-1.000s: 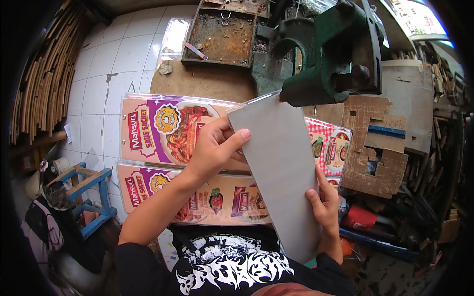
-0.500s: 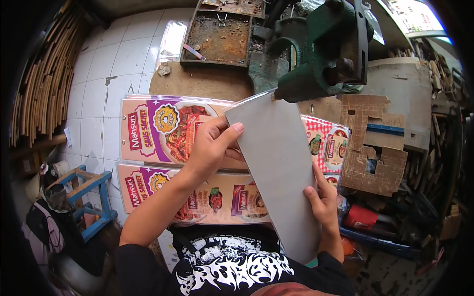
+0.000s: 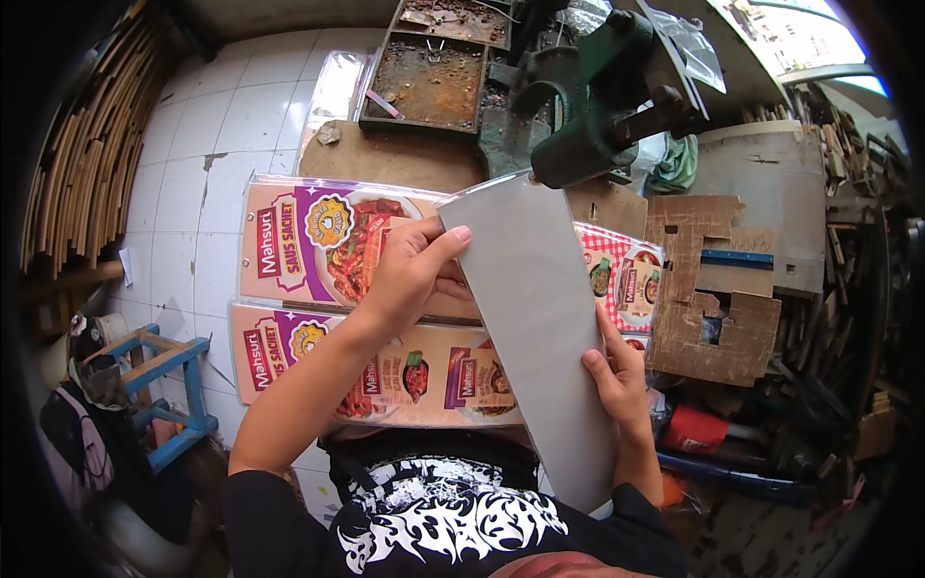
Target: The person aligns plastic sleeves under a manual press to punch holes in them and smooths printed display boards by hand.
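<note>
A long grey board [image 3: 530, 308] slants in front of my body, its top edge at the nose of a green metal press [image 3: 588, 116]. My left hand [image 3: 419, 270] pinches the board's upper left edge, thumb on the grey face. On the right edge, my right hand [image 3: 617, 371] grips it lower down, thumb on top and fingers along the side. Beneath the board and my left arm lie printed "Mahsuri" panels: an upper one [image 3: 279, 241] and a lower one [image 3: 414, 376]. A red-checked printed part [image 3: 617, 275] shows to the right of the board.
A dirty metal tray [image 3: 429, 82] with small bits sits left of the press. Cut brown cardboard [image 3: 713, 328] lies at the right. A blue stool frame [image 3: 169, 385] stands at the lower left, below stacked boards [image 3: 87, 144]. A red object [image 3: 694, 429] is at the lower right.
The press, cardboard and grey board now appear further left in the view, and a green bag shows behind the press. Both hands keep their hold on the board.
</note>
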`<state>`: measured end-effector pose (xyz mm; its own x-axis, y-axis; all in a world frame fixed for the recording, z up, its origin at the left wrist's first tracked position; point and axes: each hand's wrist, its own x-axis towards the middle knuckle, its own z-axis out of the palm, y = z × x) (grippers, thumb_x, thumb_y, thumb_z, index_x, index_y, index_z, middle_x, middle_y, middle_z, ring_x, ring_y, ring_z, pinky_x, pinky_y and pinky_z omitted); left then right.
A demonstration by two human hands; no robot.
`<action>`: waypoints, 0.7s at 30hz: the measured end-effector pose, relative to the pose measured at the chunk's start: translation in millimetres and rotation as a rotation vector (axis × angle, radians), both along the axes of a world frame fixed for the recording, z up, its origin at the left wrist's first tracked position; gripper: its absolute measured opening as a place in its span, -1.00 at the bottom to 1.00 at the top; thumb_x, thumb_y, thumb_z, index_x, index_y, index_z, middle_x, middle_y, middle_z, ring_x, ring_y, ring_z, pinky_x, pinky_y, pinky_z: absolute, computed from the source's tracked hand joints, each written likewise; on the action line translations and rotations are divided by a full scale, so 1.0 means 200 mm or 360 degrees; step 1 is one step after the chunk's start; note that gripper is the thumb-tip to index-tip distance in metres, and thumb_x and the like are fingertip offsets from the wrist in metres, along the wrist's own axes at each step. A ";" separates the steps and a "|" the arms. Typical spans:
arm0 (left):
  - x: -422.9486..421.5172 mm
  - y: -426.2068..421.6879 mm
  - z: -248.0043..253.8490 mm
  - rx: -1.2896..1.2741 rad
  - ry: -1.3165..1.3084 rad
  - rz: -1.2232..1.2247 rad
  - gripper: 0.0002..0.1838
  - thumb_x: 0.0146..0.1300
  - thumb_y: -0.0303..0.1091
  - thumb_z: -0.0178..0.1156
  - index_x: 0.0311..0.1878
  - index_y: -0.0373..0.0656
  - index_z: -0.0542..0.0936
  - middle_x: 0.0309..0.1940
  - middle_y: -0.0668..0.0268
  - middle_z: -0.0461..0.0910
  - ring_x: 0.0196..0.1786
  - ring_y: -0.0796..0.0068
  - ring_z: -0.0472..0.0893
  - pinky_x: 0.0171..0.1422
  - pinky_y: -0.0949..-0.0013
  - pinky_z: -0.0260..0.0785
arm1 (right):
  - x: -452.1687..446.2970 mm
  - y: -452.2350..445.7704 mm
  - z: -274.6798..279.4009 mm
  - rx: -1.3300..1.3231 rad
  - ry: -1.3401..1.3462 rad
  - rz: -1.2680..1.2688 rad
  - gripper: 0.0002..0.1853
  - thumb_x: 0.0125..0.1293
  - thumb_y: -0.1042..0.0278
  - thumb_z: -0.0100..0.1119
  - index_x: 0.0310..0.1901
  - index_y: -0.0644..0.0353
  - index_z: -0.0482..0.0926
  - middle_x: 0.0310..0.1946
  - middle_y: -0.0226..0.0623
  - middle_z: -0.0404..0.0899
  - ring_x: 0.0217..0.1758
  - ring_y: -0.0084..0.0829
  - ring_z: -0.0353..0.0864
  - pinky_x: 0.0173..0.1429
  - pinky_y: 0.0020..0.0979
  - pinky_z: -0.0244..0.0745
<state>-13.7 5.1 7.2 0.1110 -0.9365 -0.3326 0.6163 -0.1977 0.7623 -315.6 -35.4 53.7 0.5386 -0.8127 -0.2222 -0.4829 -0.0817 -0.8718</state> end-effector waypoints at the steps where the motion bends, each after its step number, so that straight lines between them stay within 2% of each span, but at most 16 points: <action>1: 0.00 0.00 -0.01 0.0002 -0.0004 -0.0001 -0.62 0.41 -0.22 0.10 0.00 -0.43 0.52 -0.24 0.04 0.69 -0.31 0.32 0.75 -0.29 0.37 0.69 | -0.01 0.00 -0.01 0.0006 0.0001 -0.0002 -0.39 0.37 0.51 0.13 0.42 0.42 0.23 0.21 -0.04 0.54 0.08 -0.50 0.55 0.19 -0.51 0.42; 3: 0.00 0.00 0.01 -0.0011 -0.0006 0.0005 -0.62 0.40 -0.22 0.10 0.00 -0.43 0.52 -0.24 0.04 0.69 -0.31 0.32 0.75 -0.29 0.38 0.69 | -0.01 0.00 -0.01 0.0014 0.0006 -0.0002 -0.39 0.37 0.51 0.13 0.42 0.43 0.23 0.20 -0.03 0.54 0.07 -0.51 0.56 0.18 -0.51 0.42; 11: 0.00 0.00 -0.01 -0.0009 -0.0012 -0.0010 -0.62 0.40 -0.21 0.10 -0.01 -0.42 0.53 -0.28 0.07 0.69 -0.35 0.35 0.75 -0.31 0.42 0.68 | -0.01 0.00 -0.02 -0.0003 -0.0014 0.0005 -0.39 0.37 0.53 0.12 0.42 0.44 0.22 0.32 0.05 0.43 0.31 -0.40 0.44 0.35 -0.47 0.27; 14: 0.01 0.00 0.00 -0.0017 0.0005 -0.0030 -0.63 0.43 -0.20 0.09 -0.04 -0.42 0.55 -0.28 0.09 0.68 -0.31 0.38 0.74 -0.27 0.40 0.67 | 0.00 0.00 0.00 -0.0009 -0.0006 0.0019 -0.39 0.37 0.52 0.12 0.42 0.45 0.21 0.33 0.05 0.42 0.31 -0.39 0.44 0.37 -0.45 0.27; 21: 0.00 0.01 -0.01 -0.0025 0.0015 -0.0025 -0.62 0.43 -0.20 0.10 0.00 -0.40 0.56 -0.26 0.10 0.69 -0.32 0.39 0.74 -0.26 0.40 0.68 | -0.02 0.01 -0.01 0.0008 0.0046 -0.0002 -0.39 0.37 0.52 0.12 0.42 0.46 0.21 0.27 0.07 0.47 0.30 -0.37 0.46 0.38 -0.44 0.25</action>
<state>-13.3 6.4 5.6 0.0931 -0.9433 -0.3186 0.6202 -0.1954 0.7597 -319.3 -33.8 51.2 0.5306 -0.8124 -0.2417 -0.5083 -0.0768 -0.8578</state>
